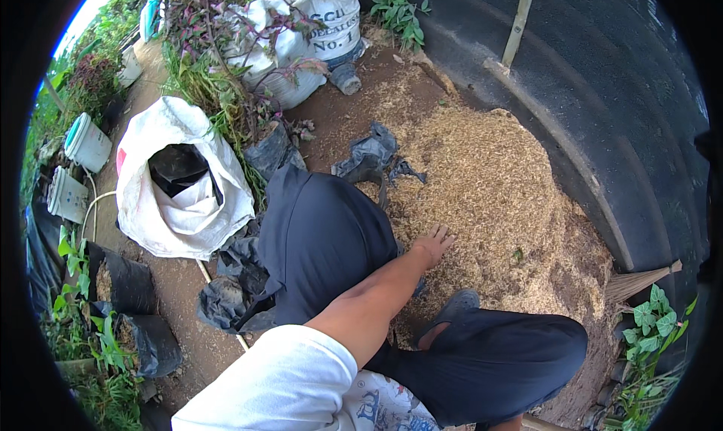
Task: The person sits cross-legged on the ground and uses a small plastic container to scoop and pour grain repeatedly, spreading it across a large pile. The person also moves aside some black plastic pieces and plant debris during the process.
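Observation:
My left hand (434, 246) rests at the near-left side of a pile of loose tan husks (489, 167), its fingers spread on the surface. No held thing shows in it; the undersides of the fingers are hidden. My left forearm reaches across between my bent knees. My right hand is out of the picture. Just beyond my left knee (324, 235), a crumpled black plastic bag (369, 151) lies at the pile's edge. More crumpled black plastic bags (233, 295) lie left of that knee.
At left stands a white sack (139, 205) with a rolled-down mouth and dark contents. Filled black planting bags (124, 280) and white buckets (90, 148) line the far left. Full white sacks (275, 50) stand behind. A dark curved sheet wall (602, 92) bounds the right.

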{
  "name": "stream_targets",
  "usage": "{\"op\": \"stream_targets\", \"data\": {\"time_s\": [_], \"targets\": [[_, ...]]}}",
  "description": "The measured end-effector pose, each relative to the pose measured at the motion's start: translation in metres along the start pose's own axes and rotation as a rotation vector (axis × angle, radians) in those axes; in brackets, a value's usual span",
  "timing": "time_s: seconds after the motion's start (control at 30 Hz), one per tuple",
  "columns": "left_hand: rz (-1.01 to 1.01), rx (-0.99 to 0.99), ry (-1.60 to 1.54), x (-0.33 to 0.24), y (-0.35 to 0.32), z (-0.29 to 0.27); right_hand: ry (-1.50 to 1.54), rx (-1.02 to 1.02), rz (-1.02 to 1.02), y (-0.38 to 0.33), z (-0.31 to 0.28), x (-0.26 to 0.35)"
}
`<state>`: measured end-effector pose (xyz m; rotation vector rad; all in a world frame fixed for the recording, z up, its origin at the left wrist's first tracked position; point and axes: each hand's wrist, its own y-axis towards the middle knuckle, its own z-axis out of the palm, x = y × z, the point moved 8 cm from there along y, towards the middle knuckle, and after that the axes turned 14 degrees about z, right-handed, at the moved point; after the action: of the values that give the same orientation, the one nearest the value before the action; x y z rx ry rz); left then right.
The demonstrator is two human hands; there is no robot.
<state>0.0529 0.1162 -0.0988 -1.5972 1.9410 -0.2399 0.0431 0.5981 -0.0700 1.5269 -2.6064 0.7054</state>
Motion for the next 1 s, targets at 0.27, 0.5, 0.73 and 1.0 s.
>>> {"op": "stream_targets", "data": {"time_s": [0.27,0.5,0.73,1.0], "targets": [[-0.038,0.031,-0.114,0.001,-0.021,-0.018,0.073,-0.023,0.124,-0.044,-0.032,-0.043],[-0.039,-0.016,-0.154,0.004,-0.016,-0.025,0.143,-0.052,0.161,-0.066,-0.067,-0.018],[0.095,-0.337,-0.169,-0.001,0.008,-0.095,0.204,-0.016,-0.412,-0.012,-0.180,0.179],[0.169,-0.328,-0.011,-0.042,-0.057,-0.287,-0.153,0.005,-0.465,-0.030,-0.272,0.355]]}}
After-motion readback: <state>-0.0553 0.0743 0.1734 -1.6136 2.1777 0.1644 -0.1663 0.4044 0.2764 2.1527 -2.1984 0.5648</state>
